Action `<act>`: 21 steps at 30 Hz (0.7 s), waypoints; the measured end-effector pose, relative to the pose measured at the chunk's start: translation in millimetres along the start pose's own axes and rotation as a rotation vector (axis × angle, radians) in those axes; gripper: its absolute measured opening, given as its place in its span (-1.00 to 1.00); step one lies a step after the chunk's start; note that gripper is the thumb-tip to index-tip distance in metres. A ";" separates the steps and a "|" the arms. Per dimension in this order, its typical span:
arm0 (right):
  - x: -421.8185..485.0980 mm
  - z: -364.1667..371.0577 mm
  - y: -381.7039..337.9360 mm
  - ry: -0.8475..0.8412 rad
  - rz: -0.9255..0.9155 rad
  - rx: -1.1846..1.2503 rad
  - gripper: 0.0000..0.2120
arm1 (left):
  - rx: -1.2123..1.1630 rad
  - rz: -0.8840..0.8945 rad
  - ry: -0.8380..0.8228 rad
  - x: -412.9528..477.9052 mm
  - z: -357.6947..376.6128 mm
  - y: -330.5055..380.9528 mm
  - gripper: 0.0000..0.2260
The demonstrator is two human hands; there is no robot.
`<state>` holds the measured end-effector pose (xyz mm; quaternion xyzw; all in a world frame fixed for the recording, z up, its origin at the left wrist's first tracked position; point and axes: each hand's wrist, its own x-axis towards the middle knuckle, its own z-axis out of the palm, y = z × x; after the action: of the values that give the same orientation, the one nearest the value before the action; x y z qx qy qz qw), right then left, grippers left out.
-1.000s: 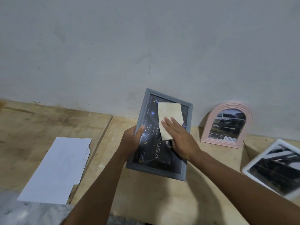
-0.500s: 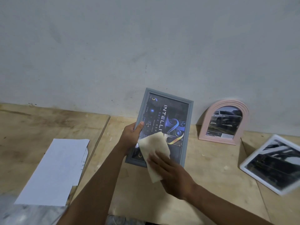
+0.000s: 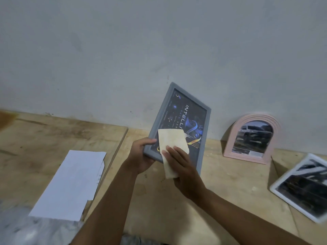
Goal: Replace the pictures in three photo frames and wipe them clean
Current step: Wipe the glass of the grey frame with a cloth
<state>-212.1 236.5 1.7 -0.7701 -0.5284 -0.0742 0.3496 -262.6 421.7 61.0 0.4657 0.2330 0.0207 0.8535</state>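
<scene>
A grey rectangular photo frame (image 3: 184, 110) with a dark blue poster in it is held tilted above the wooden table (image 3: 221, 200). My left hand (image 3: 141, 156) grips its lower left edge, thumb on the front. My right hand (image 3: 184, 170) presses a pale yellow cloth (image 3: 172, 144) flat against the lower part of the glass with straight fingers. A pink arched frame (image 3: 230, 144) with a car picture leans on the wall to the right. A white frame (image 3: 277, 190) with a dark picture lies at the far right.
White sheets of paper (image 3: 72, 184) lie on a separate wooden board (image 3: 35, 138) at the left. A grey wall (image 3: 159, 50) runs close behind the table. A marbled surface (image 3: 17, 232) shows at the lower left.
The cloth went from the top of the glass down to its lower part under my right hand. The frame has tilted further to the right in my left hand.
</scene>
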 end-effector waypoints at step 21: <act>14.9 -76.3 95.7 0.273 0.517 -0.101 -0.41 | 0.034 0.030 0.025 -6.0 -49.3 2.0 -0.59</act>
<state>-103.4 181.9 21.7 -0.8784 -0.2584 -0.1119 0.3862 -288.2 460.0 42.3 0.4831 0.2371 0.0354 0.8421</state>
